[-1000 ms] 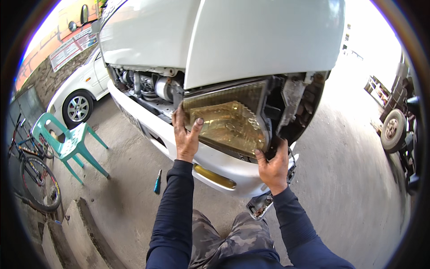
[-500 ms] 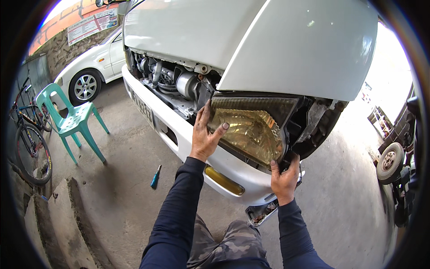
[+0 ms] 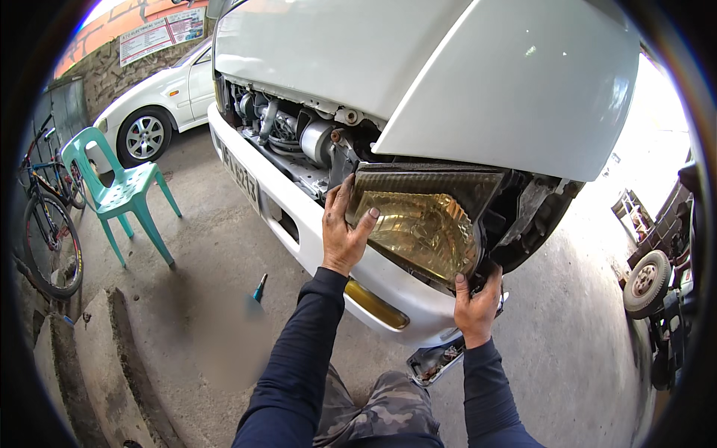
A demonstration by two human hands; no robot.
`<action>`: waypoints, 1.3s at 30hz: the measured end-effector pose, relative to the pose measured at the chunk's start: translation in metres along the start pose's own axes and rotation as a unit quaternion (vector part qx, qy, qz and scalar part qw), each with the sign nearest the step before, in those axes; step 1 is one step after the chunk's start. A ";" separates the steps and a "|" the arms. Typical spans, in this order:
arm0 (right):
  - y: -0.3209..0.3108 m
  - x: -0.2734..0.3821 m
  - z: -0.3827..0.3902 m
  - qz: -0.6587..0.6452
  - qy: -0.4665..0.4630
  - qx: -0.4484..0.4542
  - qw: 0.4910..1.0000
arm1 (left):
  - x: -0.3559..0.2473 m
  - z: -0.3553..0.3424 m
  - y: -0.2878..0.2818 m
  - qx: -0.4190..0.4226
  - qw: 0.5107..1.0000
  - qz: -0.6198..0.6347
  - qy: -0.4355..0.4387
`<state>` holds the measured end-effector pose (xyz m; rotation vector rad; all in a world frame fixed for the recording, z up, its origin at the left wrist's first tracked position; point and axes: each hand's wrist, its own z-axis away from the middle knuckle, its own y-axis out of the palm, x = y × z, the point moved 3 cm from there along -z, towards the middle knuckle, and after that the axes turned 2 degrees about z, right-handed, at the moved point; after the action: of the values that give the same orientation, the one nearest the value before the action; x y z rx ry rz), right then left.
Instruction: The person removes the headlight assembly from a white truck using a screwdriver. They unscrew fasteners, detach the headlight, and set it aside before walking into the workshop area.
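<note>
A headlight (image 3: 418, 224) with a yellowed lens and dark rim sits at the front corner of a white vehicle, between the fender (image 3: 515, 97) and the bumper (image 3: 377, 272). My left hand (image 3: 344, 239) grips its inner side, thumb over the lens and fingers along the edge. At the lower outer corner, my right hand (image 3: 478, 305) holds the headlight with its thumb in front; the other fingers are partly hidden behind. Gaps show around the headlight, and its back is hidden. An amber lamp (image 3: 377, 305) is set in the bumper below.
Bare engine parts (image 3: 287, 138) show left of the headlight. A tray of small parts (image 3: 435, 364) lies under the bumper. On the concrete floor are a screwdriver (image 3: 259, 287), a green plastic chair (image 3: 131, 187) and steps (image 3: 112, 358). A bicycle (image 3: 52, 239) and white car (image 3: 149, 108) stand left.
My view has shifted slightly, so the scene sits a little differently. Both hands keep their grip on the headlight, which stays nearly in place.
</note>
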<state>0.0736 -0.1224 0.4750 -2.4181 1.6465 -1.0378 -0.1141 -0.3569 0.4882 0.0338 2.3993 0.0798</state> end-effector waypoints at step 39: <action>0.010 -0.002 0.004 0.020 -0.016 0.007 1.000 | 0.052 -0.162 -0.021 0.045 0.890 0.340 -0.300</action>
<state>0.0670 -0.1261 0.4671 -2.3697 1.6640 -0.9955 -0.2617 -0.3833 0.5716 0.8237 1.6693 0.2446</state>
